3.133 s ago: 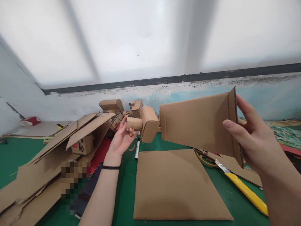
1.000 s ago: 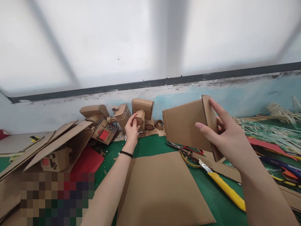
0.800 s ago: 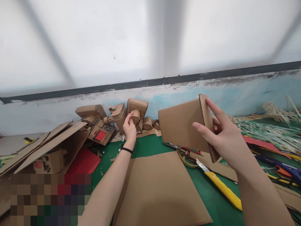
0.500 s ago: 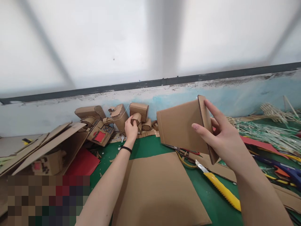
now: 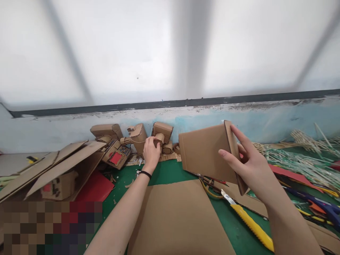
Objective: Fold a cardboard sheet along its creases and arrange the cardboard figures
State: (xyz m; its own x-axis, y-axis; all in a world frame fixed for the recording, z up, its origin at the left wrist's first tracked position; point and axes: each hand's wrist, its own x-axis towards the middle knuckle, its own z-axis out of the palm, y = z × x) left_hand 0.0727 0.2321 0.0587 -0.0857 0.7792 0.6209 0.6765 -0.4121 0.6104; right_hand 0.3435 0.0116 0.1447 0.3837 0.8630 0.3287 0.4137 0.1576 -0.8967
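Observation:
My right hand (image 5: 248,156) grips a tapered cardboard piece (image 5: 207,150) by the flat strip along its right edge, thumb on the near face and fingers behind. It is held up above the table. At the back, by the wall, my left hand (image 5: 152,152) is closed around a small cardboard cylinder (image 5: 159,136), its fingers partly hiding it. Right behind that stands a cardboard box shape (image 5: 164,130). A flat cardboard sheet (image 5: 180,216) lies on the green table between my forearms.
A yellow utility knife (image 5: 249,221) lies blade out, near my right forearm. Cardboard models (image 5: 115,156) and leaning cardboard sheets (image 5: 61,166) crowd the left. To the right are wooden sticks in plastic (image 5: 294,159) and a blue glue gun (image 5: 324,205). A wall (image 5: 132,115) bounds the back.
The view has tilted up slightly, so everything sits lower. My left hand has turned a little with its fingers further over the cylinder. My right hand keeps its hold on the tapered piece.

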